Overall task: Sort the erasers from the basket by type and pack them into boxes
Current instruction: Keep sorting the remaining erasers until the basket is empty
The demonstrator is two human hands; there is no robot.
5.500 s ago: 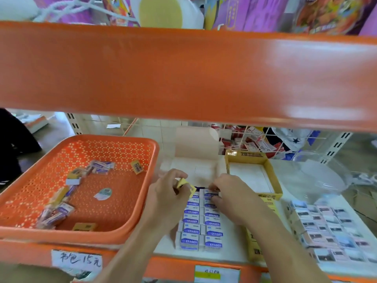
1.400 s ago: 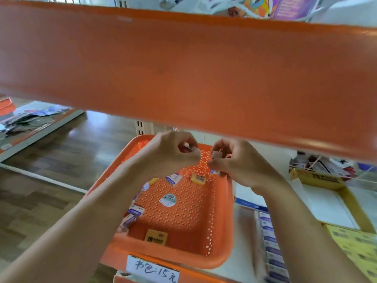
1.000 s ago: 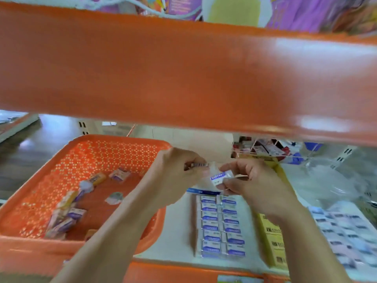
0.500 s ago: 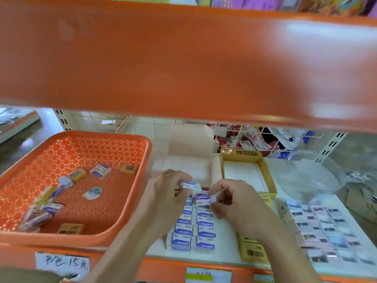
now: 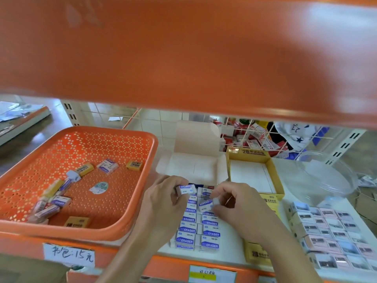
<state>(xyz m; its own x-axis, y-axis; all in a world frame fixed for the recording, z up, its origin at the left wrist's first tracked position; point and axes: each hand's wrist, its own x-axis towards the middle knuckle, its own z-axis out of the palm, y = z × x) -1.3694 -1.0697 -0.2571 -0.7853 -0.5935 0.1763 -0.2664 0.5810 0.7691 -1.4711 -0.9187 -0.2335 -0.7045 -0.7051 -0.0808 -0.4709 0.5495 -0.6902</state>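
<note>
An orange perforated basket (image 5: pixel 85 139) on the left holds several loose erasers, white-and-blue ones (image 5: pixel 107 165) and yellow ones (image 5: pixel 134 165). Two rows of white-and-blue erasers (image 5: pixel 199 229) lie on the shelf in front of an open white box (image 5: pixel 195 166). My left hand (image 5: pixel 163 205) pinches one white-and-blue eraser (image 5: pixel 185 189) above the far end of the left row. My right hand (image 5: pixel 238 209) pinches another white-and-blue eraser (image 5: pixel 207 203) just over the right row. An open yellow box (image 5: pixel 273 176) stands to the right.
The upper orange shelf edge (image 5: pixel 183 58) blocks the top half of the view. Pale boxed erasers (image 5: pixel 330 231) fill the right of the shelf, behind them a clear plastic lid (image 5: pixel 326 176). A yellow box lid (image 5: pixel 258 255) lies near the front edge. A wire grid backs the shelf.
Both hands came from the basket over to the rows, each carrying a white-and-blue eraser. In the last half second they sank a little closer to the far end of the rows.
</note>
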